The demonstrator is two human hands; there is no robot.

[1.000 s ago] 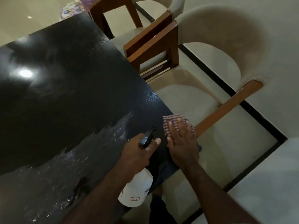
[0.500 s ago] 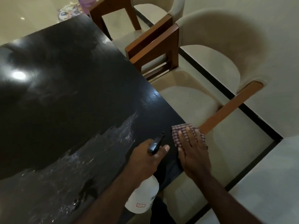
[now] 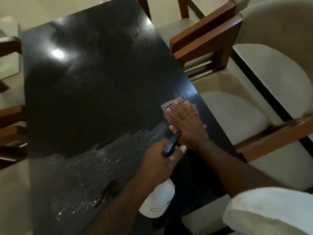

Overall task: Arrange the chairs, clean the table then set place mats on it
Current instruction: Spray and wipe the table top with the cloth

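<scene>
The black table (image 3: 94, 92) fills the middle of the view; its near part is wet and streaked. My right hand (image 3: 186, 122) lies flat on a red-checked cloth (image 3: 171, 107) near the table's right edge, blurred by motion. My left hand (image 3: 159, 160) grips the black trigger head of a white spray bottle (image 3: 158, 202), which hangs over the near right corner. A cream armchair with wooden arms (image 3: 277, 92) stands against the table's right side.
A second cream chair (image 3: 203, 31) stands further along the right side. Wooden arms of other chairs (image 3: 11, 119) show at the left edge. A black stripe (image 3: 264, 92) crosses the pale floor on the right.
My right hand has slid the cloth away from the right edge, further onto the table and forward. My left hand still holds the spray bottle. The view has swung left, showing more of the table.
</scene>
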